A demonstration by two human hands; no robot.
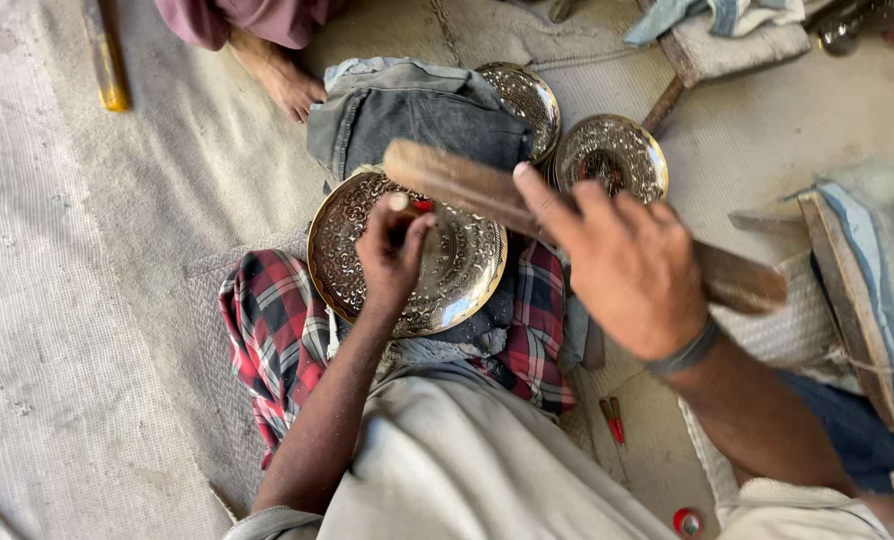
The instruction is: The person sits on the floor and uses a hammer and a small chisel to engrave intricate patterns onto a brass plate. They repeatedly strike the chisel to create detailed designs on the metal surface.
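Gripped in the right hand (632, 272): a wooden mallet (487, 190), fingers wrapped round its shaft, index finger laid along the wood; the stick is blurred and slants from upper left to lower right above the work. Left hand (392, 255) pinches a small punch (403, 207) with a red part, thumb and fingertips closed on it, tip set against the engraved brass plate (447, 275). Plate lies tilted on a red checked cloth (272, 330) over the person's lap, its far rim against folded denim (417, 110). Two more engraved plates (612, 155) sit just beyond the denim, side by side on the mat. Another person's bare foot (282, 80) rests on the mat near the denim. Small red-handled tool (613, 418) lies on the floor beside the right forearm.
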